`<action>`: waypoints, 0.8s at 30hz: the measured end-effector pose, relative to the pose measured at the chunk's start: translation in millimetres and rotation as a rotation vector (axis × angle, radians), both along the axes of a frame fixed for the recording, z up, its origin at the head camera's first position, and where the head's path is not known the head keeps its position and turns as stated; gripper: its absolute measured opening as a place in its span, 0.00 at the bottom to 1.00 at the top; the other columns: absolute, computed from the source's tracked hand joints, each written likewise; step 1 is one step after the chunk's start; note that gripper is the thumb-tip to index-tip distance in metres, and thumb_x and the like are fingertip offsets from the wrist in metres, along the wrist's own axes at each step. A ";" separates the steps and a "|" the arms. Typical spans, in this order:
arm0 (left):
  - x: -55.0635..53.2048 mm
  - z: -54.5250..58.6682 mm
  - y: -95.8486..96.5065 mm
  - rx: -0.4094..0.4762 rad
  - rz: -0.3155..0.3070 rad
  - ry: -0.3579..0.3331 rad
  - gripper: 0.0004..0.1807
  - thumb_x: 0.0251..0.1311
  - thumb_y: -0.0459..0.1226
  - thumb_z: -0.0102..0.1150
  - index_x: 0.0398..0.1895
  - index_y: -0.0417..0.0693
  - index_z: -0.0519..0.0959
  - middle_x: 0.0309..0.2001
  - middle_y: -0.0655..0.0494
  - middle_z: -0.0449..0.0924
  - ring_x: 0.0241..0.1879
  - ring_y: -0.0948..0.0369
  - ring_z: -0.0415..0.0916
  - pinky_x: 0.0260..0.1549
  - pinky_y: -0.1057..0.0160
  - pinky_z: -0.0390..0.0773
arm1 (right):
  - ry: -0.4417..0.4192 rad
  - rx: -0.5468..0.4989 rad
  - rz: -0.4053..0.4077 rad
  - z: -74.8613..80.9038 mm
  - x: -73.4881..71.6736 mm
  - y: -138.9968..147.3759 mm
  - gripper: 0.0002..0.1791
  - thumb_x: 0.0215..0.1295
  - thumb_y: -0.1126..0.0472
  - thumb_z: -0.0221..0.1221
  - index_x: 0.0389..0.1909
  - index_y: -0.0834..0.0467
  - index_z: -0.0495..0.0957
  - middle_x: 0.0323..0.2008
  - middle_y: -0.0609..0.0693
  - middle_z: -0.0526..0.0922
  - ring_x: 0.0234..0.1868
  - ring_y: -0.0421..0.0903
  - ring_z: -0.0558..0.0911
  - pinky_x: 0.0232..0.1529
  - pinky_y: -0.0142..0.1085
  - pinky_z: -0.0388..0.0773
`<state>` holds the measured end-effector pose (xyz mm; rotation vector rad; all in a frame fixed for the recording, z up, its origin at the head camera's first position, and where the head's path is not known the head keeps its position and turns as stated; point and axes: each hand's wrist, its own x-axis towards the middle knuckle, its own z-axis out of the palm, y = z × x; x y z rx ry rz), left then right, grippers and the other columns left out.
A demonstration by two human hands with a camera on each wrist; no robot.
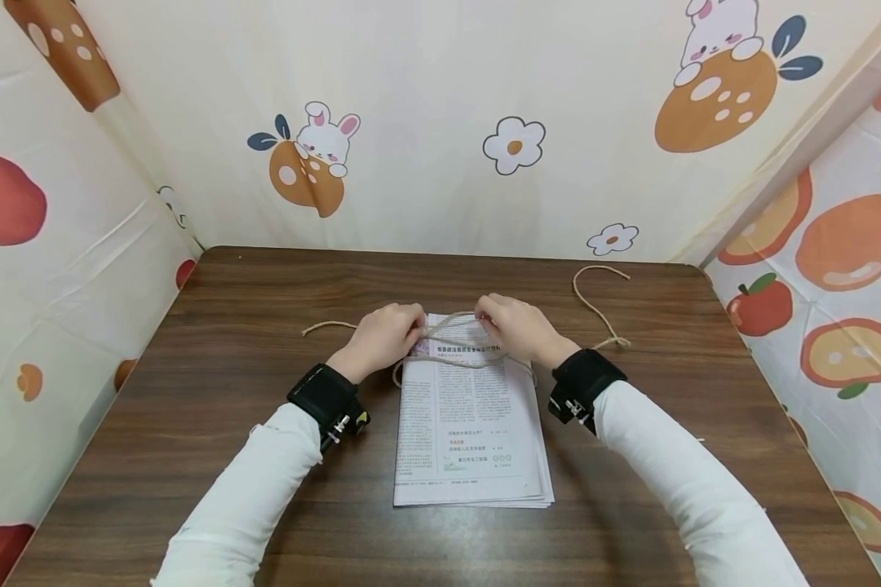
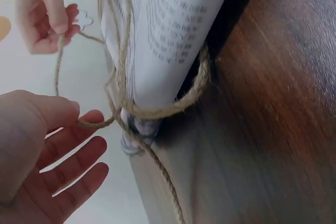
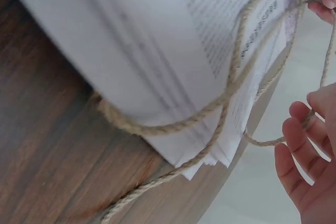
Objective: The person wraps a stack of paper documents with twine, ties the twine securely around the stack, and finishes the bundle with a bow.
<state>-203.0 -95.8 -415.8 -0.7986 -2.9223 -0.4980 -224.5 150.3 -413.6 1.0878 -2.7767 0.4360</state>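
A folded stack of newspapers [image 1: 470, 416] lies on the table with a length of jute twine [image 1: 451, 361] looped around its far part. At the far left corner of the stack, my left hand [image 1: 382, 336] pinches the twine between thumb and index finger, the other fingers spread in the left wrist view. My right hand [image 1: 517, 328], above the far right part, also pinches it with thumb and fingertips. Between the two hands runs a raised strand. In the right wrist view, twine [image 3: 173, 128] wraps over the stack's side edge and crosses another strand.
Loose twine ends trail on the brown wooden table [image 1: 301, 505], one to the left and a longer curl to the right. A cloth wall [image 1: 426, 187] printed with rabbits and flowers rises behind the table, with fruit-patterned cloth on both sides.
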 end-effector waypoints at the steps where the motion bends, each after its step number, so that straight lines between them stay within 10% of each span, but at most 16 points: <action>1: -0.3 0.9 -1.3 0.026 0.019 -0.013 0.02 0.61 0.36 0.54 0.35 0.48 0.75 0.28 0.56 0.76 0.26 0.61 0.70 0.25 0.62 0.70 | 0.007 -0.018 0.001 0.7 -0.7 -0.6 0.03 0.64 0.63 0.53 0.37 0.56 0.73 0.33 0.48 0.77 0.28 0.42 0.74 0.29 0.36 0.73; 13: -2.7 1.0 -8.9 0.172 0.210 -0.052 0.06 0.60 0.34 0.51 0.40 0.45 0.74 0.26 0.53 0.77 0.17 0.60 0.67 0.16 0.66 0.63 | 0.009 -0.075 0.001 7.1 1.4 -8.4 0.10 0.62 0.64 0.55 0.44 0.57 0.74 0.42 0.50 0.76 0.38 0.44 0.79 0.32 0.36 0.75; 24: -12.4 -2.4 -23.0 0.314 0.439 -0.348 0.12 0.59 0.40 0.54 0.42 0.42 0.75 0.32 0.49 0.81 0.27 0.56 0.76 0.25 0.63 0.70 | 0.045 -0.064 0.040 4.4 13.4 -11.2 0.03 0.61 0.65 0.56 0.35 0.56 0.75 0.32 0.47 0.76 0.27 0.40 0.74 0.26 0.33 0.71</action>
